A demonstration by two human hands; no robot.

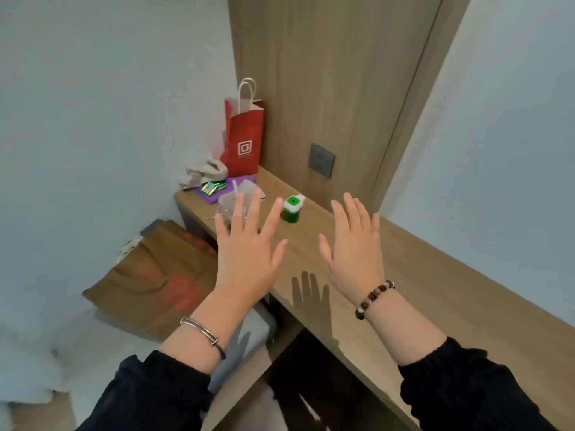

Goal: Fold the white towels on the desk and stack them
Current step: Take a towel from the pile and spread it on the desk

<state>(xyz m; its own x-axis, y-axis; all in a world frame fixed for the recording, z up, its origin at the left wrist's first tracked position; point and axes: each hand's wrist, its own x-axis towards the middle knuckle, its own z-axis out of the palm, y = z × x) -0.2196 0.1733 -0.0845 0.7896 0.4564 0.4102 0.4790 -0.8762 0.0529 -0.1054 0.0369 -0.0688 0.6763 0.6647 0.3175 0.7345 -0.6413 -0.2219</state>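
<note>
Both my hands are held out flat above the wooden desk (pixel 435 284), fingers spread, backs up, holding nothing. My left hand (pixel 249 244) hovers over the desk's front edge, my right hand (pixel 354 244) over its middle. A crumpled off-white cloth (pixel 205 174) lies at the desk's far left end, next to the red bag. No folded white towels show on the desk.
A red paper bag (pixel 245 141) stands at the far end against the wood panel. A purple sheet (pixel 217 194), a clear plastic cup (pixel 230 202) and a small green container (pixel 291 209) lie near it. A wall socket (pixel 322 161) sits above the desk. A brown paper bag (pixel 149 275) lies below left.
</note>
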